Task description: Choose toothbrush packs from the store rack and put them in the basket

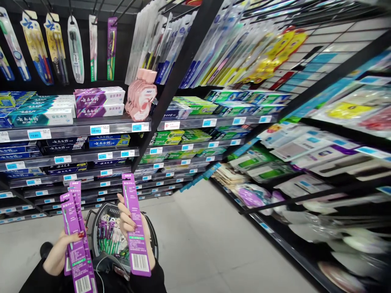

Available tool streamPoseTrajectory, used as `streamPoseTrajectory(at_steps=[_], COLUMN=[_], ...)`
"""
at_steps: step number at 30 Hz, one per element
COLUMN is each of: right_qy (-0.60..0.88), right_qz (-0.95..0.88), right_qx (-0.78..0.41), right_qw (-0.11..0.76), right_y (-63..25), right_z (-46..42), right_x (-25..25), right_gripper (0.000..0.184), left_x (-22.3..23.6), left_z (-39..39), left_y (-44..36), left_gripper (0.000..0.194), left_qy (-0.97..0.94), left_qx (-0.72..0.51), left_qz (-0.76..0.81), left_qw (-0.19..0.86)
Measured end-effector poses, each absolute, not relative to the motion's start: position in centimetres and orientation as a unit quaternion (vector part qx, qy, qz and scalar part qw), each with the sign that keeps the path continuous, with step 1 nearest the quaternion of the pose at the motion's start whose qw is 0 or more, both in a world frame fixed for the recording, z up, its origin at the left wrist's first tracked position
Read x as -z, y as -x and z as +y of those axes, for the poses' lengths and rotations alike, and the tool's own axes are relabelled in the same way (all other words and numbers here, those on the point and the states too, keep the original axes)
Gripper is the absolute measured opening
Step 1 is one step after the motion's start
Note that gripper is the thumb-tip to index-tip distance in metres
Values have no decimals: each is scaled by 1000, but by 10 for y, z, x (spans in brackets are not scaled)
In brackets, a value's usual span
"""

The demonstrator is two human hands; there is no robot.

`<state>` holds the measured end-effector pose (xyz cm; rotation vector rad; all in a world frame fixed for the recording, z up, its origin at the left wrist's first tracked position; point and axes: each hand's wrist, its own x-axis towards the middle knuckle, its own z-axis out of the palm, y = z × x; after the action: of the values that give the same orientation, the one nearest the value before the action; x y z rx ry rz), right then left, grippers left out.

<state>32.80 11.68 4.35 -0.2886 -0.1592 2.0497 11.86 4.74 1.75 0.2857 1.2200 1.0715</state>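
My left hand clasps a few purple packs; my right hand grasps a single pack. Similar ones already fill part of the basket, so I judge the gathering partway, these held ones remaining.

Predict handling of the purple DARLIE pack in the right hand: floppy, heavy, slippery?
The purple pack probably stays stiff: its top end sticks out straight, unsupported, beyond the right hand. Likely light: it looks slim, and one hand holds it. It may slide in a loose grip, since its printed face looks flat and smooth.
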Motion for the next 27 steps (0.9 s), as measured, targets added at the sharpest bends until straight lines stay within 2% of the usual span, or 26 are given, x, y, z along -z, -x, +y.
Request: streamPoseTrajectory(at_steps=[3,7,11,17,23,27], right_qy=[154,373,460,543,557,541], right_qz=[-95,-310,-427,-484,-571,-592], right_qx=[-838,-689,-589,-506,-453,-388], right_qw=[514,538,509,464,397,454], right_y=[-323,-312,-299,-280,-275,-278], right_z=[119,122,124,125,123,110], right_x=[-39,-39,-35,-27,-32,-30], right_gripper=[16,17,14,20,21,9], left_x=[-14,-18,-25,-26,-28,-27], left_z=[49,51,55,61,62,65], left_y=[-116,-118,-126,-141,-152,-156], left_gripper=[46,26,36,44,27,25], left_qy=[-121,-99,-73,-82,-124,-115], left_qx=[-484,-498,-490,-450,-461,-485], left_qz=[474,401,339,384,425,467], left_qw=[725,762,800,802,769,730])
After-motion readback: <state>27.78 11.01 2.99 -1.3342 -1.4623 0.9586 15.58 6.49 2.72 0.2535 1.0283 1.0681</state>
